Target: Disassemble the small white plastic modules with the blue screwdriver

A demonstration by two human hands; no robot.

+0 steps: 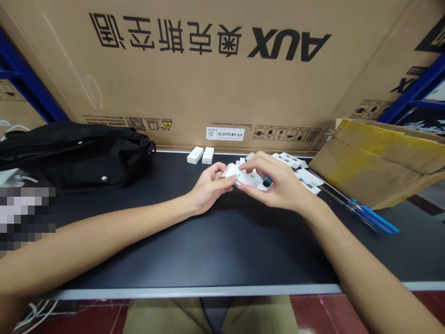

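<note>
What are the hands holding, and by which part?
A white oblong piece: the left hand pinches its left end, the right hand grips its right end.

Black workbench (194, 246) carries a black bag (69, 155) at left, two white blocks (207, 155) along the back edge, and apparently blue pens (373, 217) at right.

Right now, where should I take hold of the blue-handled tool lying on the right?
Probably the blue handle, from above with your right hand. It lies on the black table angled toward you and out to the right, away from the white pieces, while the thin dark shaft runs in beside them.
</note>
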